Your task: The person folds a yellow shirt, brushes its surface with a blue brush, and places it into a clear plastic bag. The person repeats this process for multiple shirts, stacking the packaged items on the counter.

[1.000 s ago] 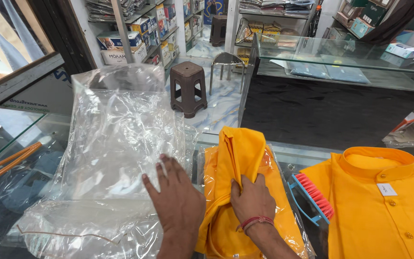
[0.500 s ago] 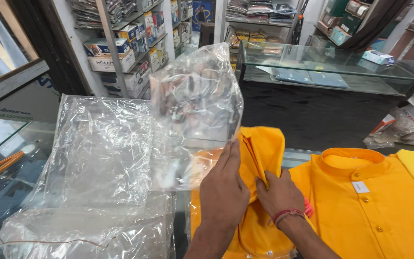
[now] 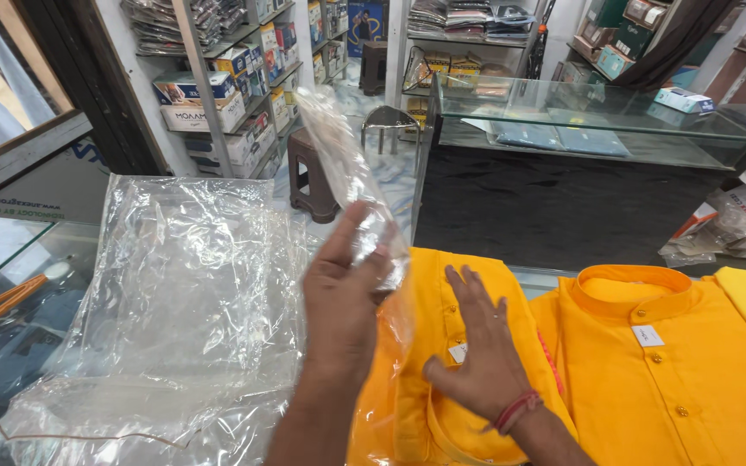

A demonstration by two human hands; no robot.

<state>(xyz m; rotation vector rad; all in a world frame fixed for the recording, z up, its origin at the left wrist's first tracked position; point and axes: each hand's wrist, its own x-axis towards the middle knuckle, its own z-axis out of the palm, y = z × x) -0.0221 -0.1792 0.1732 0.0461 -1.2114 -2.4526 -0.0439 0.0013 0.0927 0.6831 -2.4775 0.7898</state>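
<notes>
My left hand (image 3: 343,298) is up in front of me. I see its back. The fingers are close together and point up, and the thumb (image 3: 371,259) sits beside them near the top. They look pinched shut on something thin. My left wrist is straight, and the bare arm goes down to the bottom edge.

My right hand (image 3: 477,354) is lower and a bit to the right. It is flat with the palm down. Its fingers (image 3: 468,289) are spread and point up and away from me. The thumb sticks out to the left. A red thread band (image 3: 515,412) goes round my right wrist. That arm comes in from the bottom right.
</notes>
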